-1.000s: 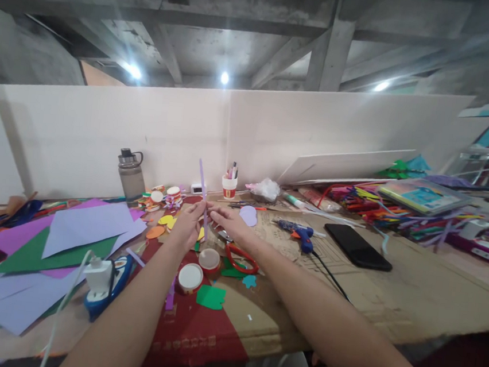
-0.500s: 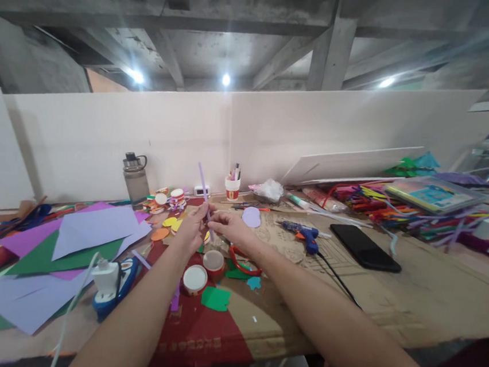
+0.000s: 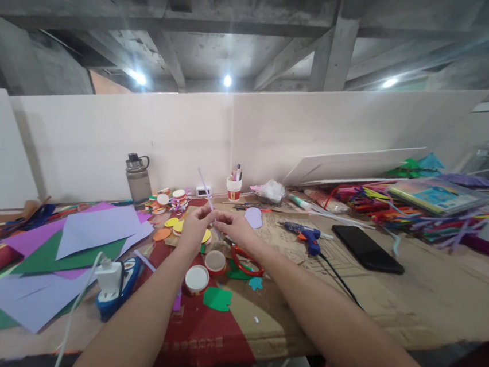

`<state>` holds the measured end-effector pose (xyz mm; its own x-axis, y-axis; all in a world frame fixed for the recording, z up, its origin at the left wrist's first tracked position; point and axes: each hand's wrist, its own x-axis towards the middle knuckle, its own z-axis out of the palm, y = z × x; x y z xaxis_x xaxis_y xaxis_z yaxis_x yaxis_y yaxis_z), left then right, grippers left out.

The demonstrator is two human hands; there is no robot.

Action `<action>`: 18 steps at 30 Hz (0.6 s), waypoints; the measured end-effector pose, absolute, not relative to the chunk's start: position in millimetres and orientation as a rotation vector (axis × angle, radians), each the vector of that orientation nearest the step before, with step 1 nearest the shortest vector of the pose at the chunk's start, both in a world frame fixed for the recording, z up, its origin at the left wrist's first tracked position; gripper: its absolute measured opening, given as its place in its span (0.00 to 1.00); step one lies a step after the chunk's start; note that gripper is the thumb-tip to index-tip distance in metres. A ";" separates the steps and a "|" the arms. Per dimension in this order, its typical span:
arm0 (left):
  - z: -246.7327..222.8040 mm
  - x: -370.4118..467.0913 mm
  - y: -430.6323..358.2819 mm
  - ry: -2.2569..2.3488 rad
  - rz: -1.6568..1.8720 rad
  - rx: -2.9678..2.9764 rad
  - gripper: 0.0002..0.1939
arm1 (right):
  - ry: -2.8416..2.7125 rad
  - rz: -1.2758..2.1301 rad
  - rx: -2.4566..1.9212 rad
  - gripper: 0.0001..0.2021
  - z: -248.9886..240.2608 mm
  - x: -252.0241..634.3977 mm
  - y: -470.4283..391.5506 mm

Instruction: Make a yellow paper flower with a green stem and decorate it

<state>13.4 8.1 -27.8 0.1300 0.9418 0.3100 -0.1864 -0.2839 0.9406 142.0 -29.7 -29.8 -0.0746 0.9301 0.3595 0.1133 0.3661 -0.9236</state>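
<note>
Okay, L hand (image 3: 195,225) & R hand (image 3: 232,224) both pinch lilac paper strip (image 3: 207,191) mid-frame; I'd keep it taut, grip close, clear of scissors (image 3: 246,258).

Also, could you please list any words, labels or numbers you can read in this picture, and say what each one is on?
No text here can be read.
Red cardboard sheet: a row of pale printed marks near its front edge, too blurred to read.
Small white cup: a red mark, too small to read.
Flat box on the right: colourful print, illegible.
</note>
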 end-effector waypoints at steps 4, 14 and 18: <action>-26.9 11.6 7.5 0.852 1.407 1.489 0.16 | -1.492 0.827 -1.025 0.07 -33.9 142.5 -25.0; -26.7 14.4 6.6 0.790 1.404 1.274 0.22 | -1.451 0.796 -1.050 0.06 -37.1 141.8 -21.6; -27.7 14.1 7.5 0.818 1.322 1.195 0.24 | -1.436 0.882 -0.993 0.09 -33.6 141.0 -26.2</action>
